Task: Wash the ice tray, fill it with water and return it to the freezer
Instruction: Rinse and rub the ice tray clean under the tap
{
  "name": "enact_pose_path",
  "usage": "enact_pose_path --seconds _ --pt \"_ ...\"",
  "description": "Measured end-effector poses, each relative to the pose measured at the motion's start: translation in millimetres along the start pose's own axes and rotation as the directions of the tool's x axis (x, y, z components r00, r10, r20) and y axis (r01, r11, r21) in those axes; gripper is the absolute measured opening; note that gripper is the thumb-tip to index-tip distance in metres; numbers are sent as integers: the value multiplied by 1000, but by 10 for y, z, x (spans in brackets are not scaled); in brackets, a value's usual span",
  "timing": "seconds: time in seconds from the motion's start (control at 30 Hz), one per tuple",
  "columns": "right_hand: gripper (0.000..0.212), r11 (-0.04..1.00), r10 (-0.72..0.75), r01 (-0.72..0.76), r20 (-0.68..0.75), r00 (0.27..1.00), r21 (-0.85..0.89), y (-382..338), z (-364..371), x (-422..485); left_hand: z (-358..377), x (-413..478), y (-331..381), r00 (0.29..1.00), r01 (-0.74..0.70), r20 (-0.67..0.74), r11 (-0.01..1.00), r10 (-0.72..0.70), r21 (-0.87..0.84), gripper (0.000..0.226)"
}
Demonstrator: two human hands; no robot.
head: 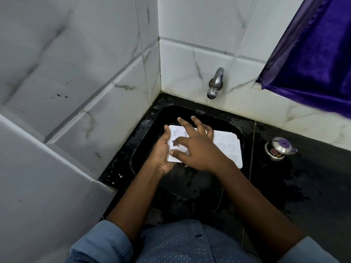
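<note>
my left hand (161, 152) holds one end of the white ice tray (226, 147) over the black sink (144, 149). my right hand (197, 147) lies on top with its fingers spread wide. i think i should rub inside every little cup and keep a tight hold. the cups look empty. the small steel pot (279, 149) has its lid on, so i cannot see inside.

White tiled walls (76, 54) with grey streaks meeting in a corner, shiny tap (215, 83) on the back wall, wet black surface (313, 177), purple curtain (313, 54) at the right
</note>
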State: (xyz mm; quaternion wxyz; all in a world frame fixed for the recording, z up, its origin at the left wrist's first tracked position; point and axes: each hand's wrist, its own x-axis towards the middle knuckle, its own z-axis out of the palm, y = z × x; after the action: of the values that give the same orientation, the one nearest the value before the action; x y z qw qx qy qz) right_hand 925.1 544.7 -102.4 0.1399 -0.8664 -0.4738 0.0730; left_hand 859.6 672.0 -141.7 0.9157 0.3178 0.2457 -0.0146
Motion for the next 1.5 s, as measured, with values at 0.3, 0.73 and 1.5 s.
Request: enact_pose_path --seconds 0.3,0.73,1.5 --pt "42 1000 3 -2 48 999 -25 -18 -2 29 -44 16 -5 1000 -12 3 1000 12 17 75" --pt "58 995 -16 12 35 999 102 109 -48 -94 -137 26 -12 998 -54 -20 998 54 41 78" --pt "59 997 49 -48 -17 999 68 158 -63 -121 -239 40 2 999 -40 28 998 39 44 90"
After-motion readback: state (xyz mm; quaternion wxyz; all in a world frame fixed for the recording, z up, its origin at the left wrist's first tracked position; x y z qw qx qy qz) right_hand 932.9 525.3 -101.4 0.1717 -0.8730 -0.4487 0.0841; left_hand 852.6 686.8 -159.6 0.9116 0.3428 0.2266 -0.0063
